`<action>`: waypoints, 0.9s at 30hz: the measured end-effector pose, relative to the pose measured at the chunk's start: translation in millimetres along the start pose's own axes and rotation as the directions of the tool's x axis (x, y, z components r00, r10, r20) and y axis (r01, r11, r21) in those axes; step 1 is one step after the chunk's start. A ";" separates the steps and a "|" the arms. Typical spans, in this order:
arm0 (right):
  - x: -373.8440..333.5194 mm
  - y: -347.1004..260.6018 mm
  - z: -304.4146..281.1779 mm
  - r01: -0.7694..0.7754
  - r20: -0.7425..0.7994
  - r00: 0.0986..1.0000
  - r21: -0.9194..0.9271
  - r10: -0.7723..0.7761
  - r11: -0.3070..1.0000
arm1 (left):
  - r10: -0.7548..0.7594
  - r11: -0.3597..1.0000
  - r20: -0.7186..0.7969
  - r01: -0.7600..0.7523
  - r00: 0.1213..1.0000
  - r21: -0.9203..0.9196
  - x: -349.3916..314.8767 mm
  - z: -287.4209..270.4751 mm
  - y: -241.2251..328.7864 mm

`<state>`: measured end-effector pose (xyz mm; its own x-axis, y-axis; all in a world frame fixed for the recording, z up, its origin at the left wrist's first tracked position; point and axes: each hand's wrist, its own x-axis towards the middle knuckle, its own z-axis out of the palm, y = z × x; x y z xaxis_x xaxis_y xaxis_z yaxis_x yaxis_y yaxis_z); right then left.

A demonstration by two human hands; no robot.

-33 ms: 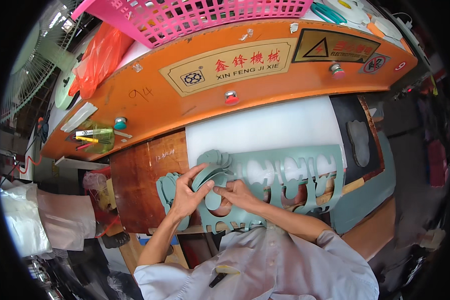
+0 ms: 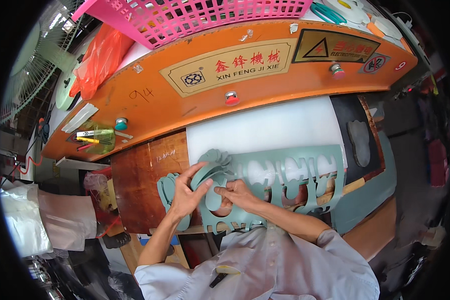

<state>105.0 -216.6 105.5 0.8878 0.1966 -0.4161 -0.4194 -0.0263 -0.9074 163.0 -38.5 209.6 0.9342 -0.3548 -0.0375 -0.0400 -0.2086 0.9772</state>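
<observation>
My left hand [image 2: 186, 196] is closed round a small fanned stack of green sole-shaped cutouts [image 2: 208, 172], thumb on the near side. The fingers of my right hand [image 2: 239, 195] pinch the edge of a green sole-shaped piece [image 2: 214, 199] just right of that stack. Both hands are over a green sheet [image 2: 290, 152] with rows of sole-shaped holes; it spreads to the right under my right forearm. Another pile of green cutouts [image 2: 169, 187] lies left of my left wrist, partly hidden by it.
Beneath the sheet lies a white board [image 2: 265, 120] on a brown worktop [image 2: 135, 185]. An orange machine beam [image 2: 150, 110] with red and green buttons crosses behind. On it stands a pink basket [image 2: 185, 30] beside a red plastic bag [image 2: 97, 65]. A dark sole-shaped piece [image 2: 358, 142] lies at right.
The tip of my left thumb has drawn slightly away from my right fingers, and the stack has tilted a little. My right hand keeps its place.
</observation>
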 end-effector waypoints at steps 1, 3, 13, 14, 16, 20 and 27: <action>5.7 7.9 0.1 -0.034 0.058 0.998 0.100 0.029 0.994 | -0.062 0.998 -0.042 0.062 0.997 -0.009 1.9 -4.6 7.4; 11.9 22.9 -5.9 0.060 0.037 0.998 -0.028 -0.059 0.998 | -0.034 0.999 -0.115 0.034 0.993 0.000 14.1 -24.3 24.5; -13.9 -5.8 -19.7 0.206 -0.153 0.938 -0.476 -0.311 0.855 | 0.304 0.945 -0.135 -0.316 0.943 -0.081 35.1 -77.8 130.7; -21.3 -20.1 -26.5 0.316 -0.191 0.885 -0.423 -0.424 0.849 | 0.308 0.950 -0.128 -0.311 0.943 -0.003 33.5 -75.2 134.8; -27.9 -55.7 -46.9 0.408 -0.276 0.816 -0.345 -0.507 0.845 | 0.255 0.964 -0.111 -0.261 0.960 -0.043 33.3 -69.4 139.4; -24.6 -130.3 -76.5 0.676 -0.072 0.490 -0.598 -0.869 0.431 | 0.216 0.969 -0.051 -0.220 0.975 -0.108 38.6 -54.6 141.5; -9.5 -164.8 -76.7 0.566 0.258 0.820 -0.240 -0.510 0.788 | 0.176 0.929 0.087 -0.136 0.981 -0.345 41.6 -28.9 125.7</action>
<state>180.2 -289.3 254.4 0.8933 0.4280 0.1372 0.2177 -0.1449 -0.9652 207.1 -53.2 337.0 0.8783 -0.4636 0.1169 -0.0418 0.1690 0.9847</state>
